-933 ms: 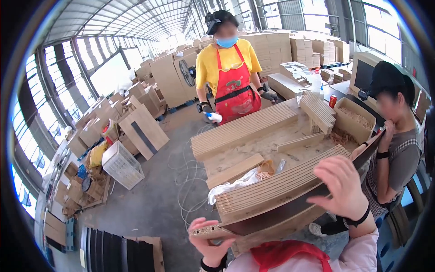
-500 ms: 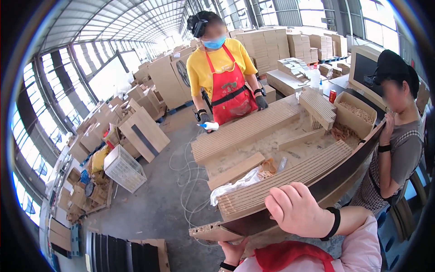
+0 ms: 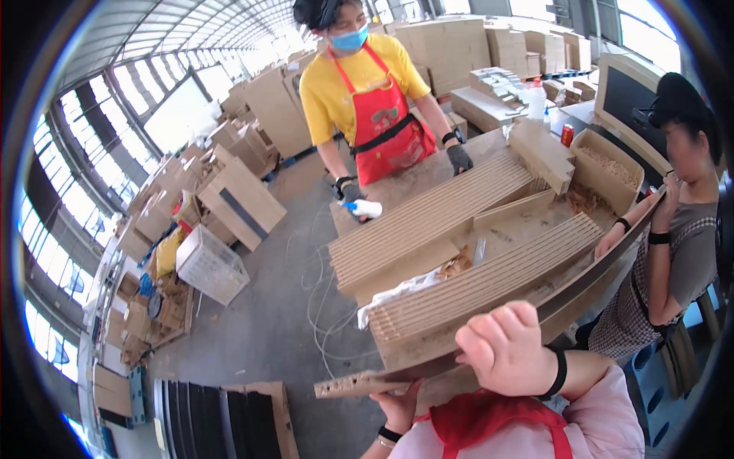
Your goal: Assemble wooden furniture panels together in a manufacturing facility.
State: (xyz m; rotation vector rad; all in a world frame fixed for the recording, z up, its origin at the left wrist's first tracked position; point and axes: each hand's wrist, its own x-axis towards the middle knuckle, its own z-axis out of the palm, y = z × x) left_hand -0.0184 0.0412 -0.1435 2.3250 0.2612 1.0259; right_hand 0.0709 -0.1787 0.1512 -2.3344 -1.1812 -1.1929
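A long board (image 3: 359, 385) with a dark face and a drilled light end edge slants from in front of me toward a co-worker at the right. My left hand (image 3: 397, 407) grips its near end from below, thumb against the board. Above the board's near edge, my right hand (image 3: 506, 350) is closed in a fist; whatever lies inside its curled fingers is hidden. Just beyond the board, a stack of grooved strips (image 3: 489, 279) lies on the worktable (image 3: 501, 141). The co-worker's hand (image 3: 608, 241) rests by the board's far part.
Across the table, a person (image 3: 390, 115) in a red apron holds a white glue bottle (image 3: 367, 208) beside another grooved stack (image 3: 428, 226). A white cloth (image 3: 405, 287) and a carton of small wooden pieces (image 3: 608, 164) are on the table. Dark panels (image 3: 214, 421) stand at lower left.
The board has tipped so less of its dark face shows. The co-worker's second hand has come into view at the right. The far person's bottle has moved slightly right; my fist stays closed.
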